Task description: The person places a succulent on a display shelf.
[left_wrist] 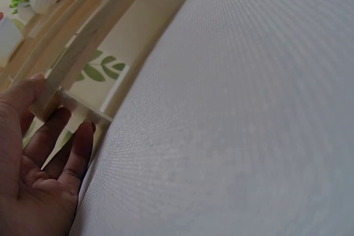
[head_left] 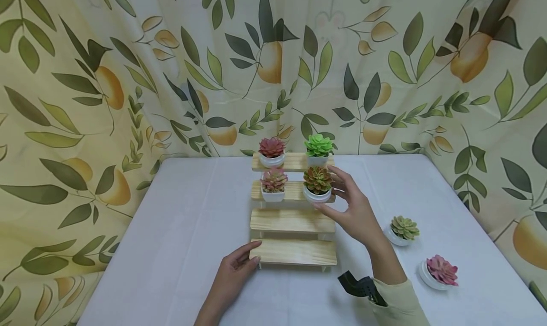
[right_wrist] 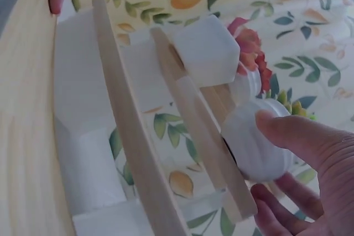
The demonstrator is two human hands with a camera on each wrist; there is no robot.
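Note:
My right hand [head_left: 352,212] grips the white round pot of a reddish-green succulent [head_left: 317,181] at the right end of the second shelf from the top. In the right wrist view its thumb and fingers hold that ribbed white pot [right_wrist: 257,142] against the shelf edge. The left hand [head_left: 234,273] pinches the left end of the lowest board of a tiered wooden stand [head_left: 295,252]; in the left wrist view the thumb lies on top, fingers beneath. A pink succulent [head_left: 274,181] in a square pot shares the second shelf.
On the top shelf stand a dark red succulent [head_left: 271,150] and a bright green succulent [head_left: 318,148]. Right of the stand, a pale green succulent [head_left: 403,228] and a pink succulent [head_left: 441,271] lie on the white tablecloth [head_left: 183,212]. A leaf-patterned curtain [head_left: 179,69] hangs behind.

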